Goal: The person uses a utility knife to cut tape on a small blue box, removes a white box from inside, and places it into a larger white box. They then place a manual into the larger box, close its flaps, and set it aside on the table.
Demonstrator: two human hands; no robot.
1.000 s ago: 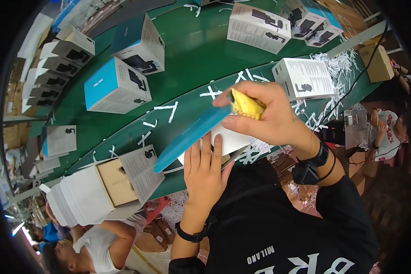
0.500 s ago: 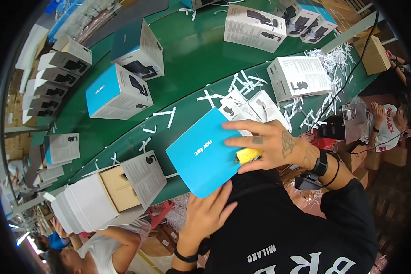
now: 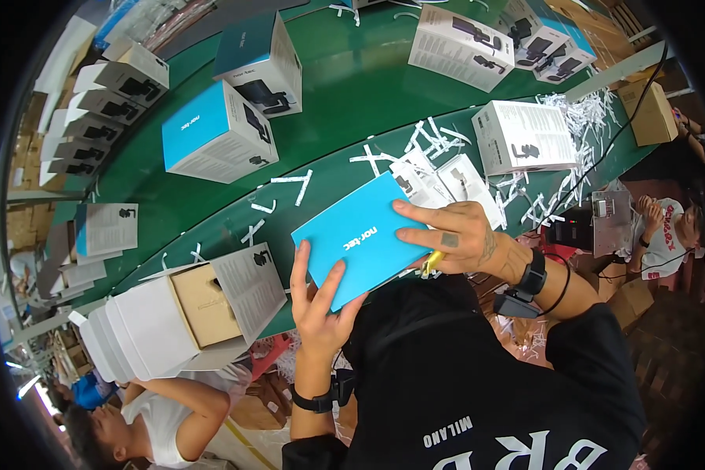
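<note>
A blue carton (image 3: 360, 243) with pale lettering is held over the near edge of the green bench, its blue face toward me. My left hand (image 3: 321, 301) grips its near left side, fingers spread over the blue face. My right hand (image 3: 456, 237) holds the right side, two fingers lying on the face. A small yellow object (image 3: 431, 263) sticks out under the right hand's fingers; its kind is mostly hidden. Just beyond the carton lie white printed packs (image 3: 458, 182). To the left, an open white carton (image 3: 153, 333) shows a brown cardboard insert (image 3: 206, 305).
Closed product cartons (image 3: 223, 133) stand across the green bench (image 3: 345, 94), and another white carton (image 3: 525, 137) is at the right. White paper strips (image 3: 294, 186) are scattered about. A dark cable (image 3: 603, 129) hangs at the right. Other people (image 3: 172, 423) are at lower left and far right.
The left hand has shifted from the carton's near corner up along its left side. The carton has turned a little, and less of the yellow object shows.
</note>
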